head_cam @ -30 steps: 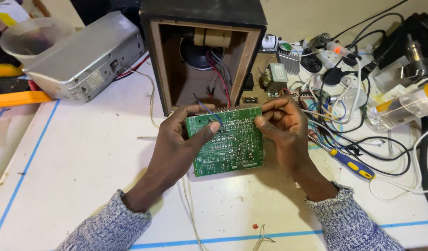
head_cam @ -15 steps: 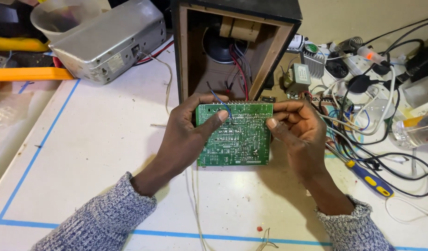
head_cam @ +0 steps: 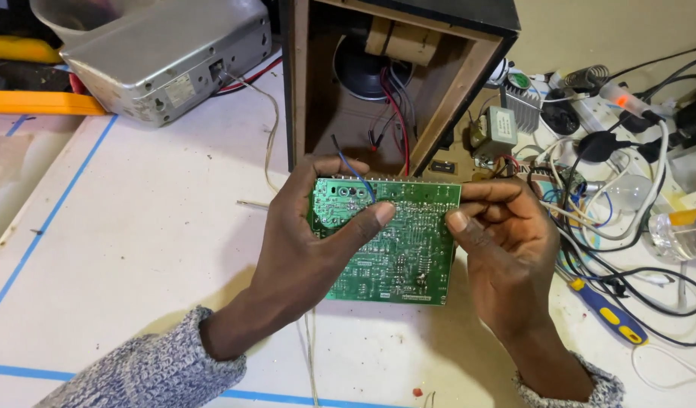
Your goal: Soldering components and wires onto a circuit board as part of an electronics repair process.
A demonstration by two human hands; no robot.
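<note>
A green circuit board (head_cam: 397, 249) is held solder side up over the white table, just in front of an open wooden speaker box (head_cam: 439, 106). My left hand (head_cam: 310, 242) grips its left edge, thumb lying across the board face. My right hand (head_cam: 507, 249) pinches the right edge near the top corner. Thin red, black and blue wires (head_cam: 389, 132) run from the board's top edge into the box, where a dark speaker cone (head_cam: 363, 72) shows.
A silver metal device (head_cam: 167, 53) lies at the back left beside a yellow tool (head_cam: 30, 102). Tangled cables, a small transformer (head_cam: 493, 128), a heatsink (head_cam: 523, 106) and a bulb (head_cam: 627, 193) crowd the right. A blue-and-yellow screwdriver (head_cam: 605, 310) lies near my right wrist. Blue tape (head_cam: 53, 211) lines the table.
The view has shifted and closed in on the hands. Both hands keep their hold on the board; my left thumb has slid further across its face.
</note>
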